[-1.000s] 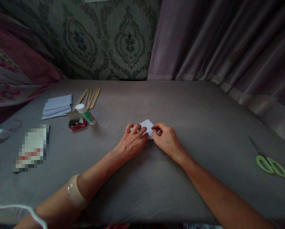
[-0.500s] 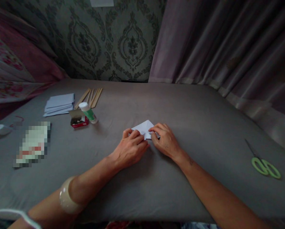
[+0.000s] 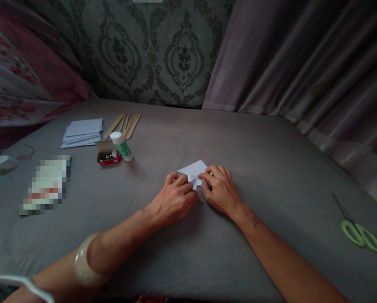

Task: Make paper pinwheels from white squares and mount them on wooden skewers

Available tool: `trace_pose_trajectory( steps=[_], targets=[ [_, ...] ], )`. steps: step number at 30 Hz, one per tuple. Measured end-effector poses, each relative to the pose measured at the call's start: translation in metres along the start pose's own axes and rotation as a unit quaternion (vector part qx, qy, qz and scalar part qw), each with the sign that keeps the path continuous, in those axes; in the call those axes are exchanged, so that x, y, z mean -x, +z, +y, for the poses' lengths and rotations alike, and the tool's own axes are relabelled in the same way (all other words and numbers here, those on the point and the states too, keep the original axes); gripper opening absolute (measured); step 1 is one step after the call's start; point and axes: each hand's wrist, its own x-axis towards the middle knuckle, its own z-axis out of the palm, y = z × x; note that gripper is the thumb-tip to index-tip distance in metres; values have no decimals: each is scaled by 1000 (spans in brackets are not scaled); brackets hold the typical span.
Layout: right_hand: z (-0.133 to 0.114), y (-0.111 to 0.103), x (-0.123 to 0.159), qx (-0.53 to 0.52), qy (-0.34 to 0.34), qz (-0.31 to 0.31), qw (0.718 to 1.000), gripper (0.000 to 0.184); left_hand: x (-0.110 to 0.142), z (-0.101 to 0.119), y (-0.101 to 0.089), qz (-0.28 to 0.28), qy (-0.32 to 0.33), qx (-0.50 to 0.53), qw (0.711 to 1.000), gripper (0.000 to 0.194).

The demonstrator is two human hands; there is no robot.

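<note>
A small folded piece of white paper [image 3: 193, 168] lies at the middle of the grey cloth, its far corner pointing away from me. My left hand [image 3: 178, 197] is closed at the paper's near left side, fingers curled over a small folded flap. From the right, my right hand [image 3: 220, 187] pinches the paper between thumb and fingertips. The paper's near edges are partly hidden behind both hands.
Left of centre stand a glue stick [image 3: 121, 146] and an open red box [image 3: 108, 157] of small metal items. Behind them lie stacked white paper [image 3: 83, 132] and several wooden sticks [image 3: 133, 126]. Green-handled scissors [image 3: 359, 233] rest at right; a pixelated packet [image 3: 47, 183] at left.
The view has shifted and tilted slightly. My left hand has drawn a little off the paper, so more of its left corner and a near flap show. The right hand keeps its pinch.
</note>
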Motion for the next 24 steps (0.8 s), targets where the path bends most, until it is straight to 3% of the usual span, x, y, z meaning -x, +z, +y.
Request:
trace_pose_trajectory(
  steps=[8,13,19,24],
  targets=[
    [-8,-6,-5,65,-38,-33,997,19,-1,1,-1,6,-15,11,1000,30],
    [-9,-6,-8,66,-44,-42,996,20,-2,-2,-2,15,-96,15,995,34],
    [7,6,-5,-70,11,28,997,25,-1,-11,3,-18,-233,27,972,39],
    [13,9,-6,-230,80,128,961,24,-5,-10,1,-64,-298,60,950,42]
  ],
)
